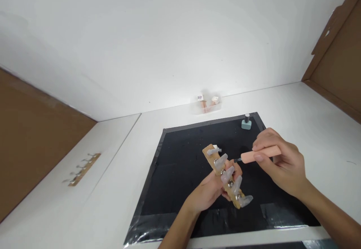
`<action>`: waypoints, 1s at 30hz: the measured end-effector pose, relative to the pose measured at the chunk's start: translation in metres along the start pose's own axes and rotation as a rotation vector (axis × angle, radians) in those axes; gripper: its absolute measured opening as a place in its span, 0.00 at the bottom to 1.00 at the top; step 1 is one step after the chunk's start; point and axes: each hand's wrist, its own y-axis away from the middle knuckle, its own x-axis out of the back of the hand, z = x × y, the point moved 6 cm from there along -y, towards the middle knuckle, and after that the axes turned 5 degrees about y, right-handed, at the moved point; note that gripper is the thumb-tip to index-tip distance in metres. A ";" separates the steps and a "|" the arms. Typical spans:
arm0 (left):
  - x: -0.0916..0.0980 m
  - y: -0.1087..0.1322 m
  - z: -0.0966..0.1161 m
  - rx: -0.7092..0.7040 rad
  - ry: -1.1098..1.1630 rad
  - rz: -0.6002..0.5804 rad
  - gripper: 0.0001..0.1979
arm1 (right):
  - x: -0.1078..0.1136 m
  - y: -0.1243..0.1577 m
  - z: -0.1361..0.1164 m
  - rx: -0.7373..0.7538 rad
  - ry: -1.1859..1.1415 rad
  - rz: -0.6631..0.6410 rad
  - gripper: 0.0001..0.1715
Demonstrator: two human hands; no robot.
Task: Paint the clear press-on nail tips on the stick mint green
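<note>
My left hand [205, 193] is closed around a wooden strip [209, 158], held at a slant above a black mat. Several clear false nail tips [227, 174] stand on round metal mounts along this strip. Between the fingers of my right hand [290, 168] is a nail polish brush [261, 155] with a peach handle. Its dark bristle end points left and is close to the nail tips and my left fingertips; whether it touches anything I cannot tell. Just behind the strip's upper end shows a small white piece [215, 146], mostly hidden.
A teal nail polish bottle [246, 124] with a grey cap stands at the black mat's [180, 155] far right corner. Against the back wall is a clear tray [213, 108] with small bottles. Another wooden strip with mounts [84, 170] lies at left. Brown panels [338, 49] flank both sides.
</note>
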 end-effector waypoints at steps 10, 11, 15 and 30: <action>0.006 -0.003 -0.012 0.057 0.179 0.094 0.28 | -0.011 0.000 -0.013 0.061 -0.144 -0.091 0.11; 0.007 -0.003 -0.013 0.058 0.191 0.098 0.28 | -0.012 -0.001 -0.014 0.064 -0.120 -0.098 0.11; 0.004 -0.002 -0.011 0.013 0.220 0.053 0.24 | -0.009 -0.006 -0.018 0.101 -0.004 -0.079 0.09; 0.001 -0.004 -0.008 0.017 0.275 0.051 0.23 | -0.012 -0.004 -0.020 0.185 -0.081 -0.108 0.10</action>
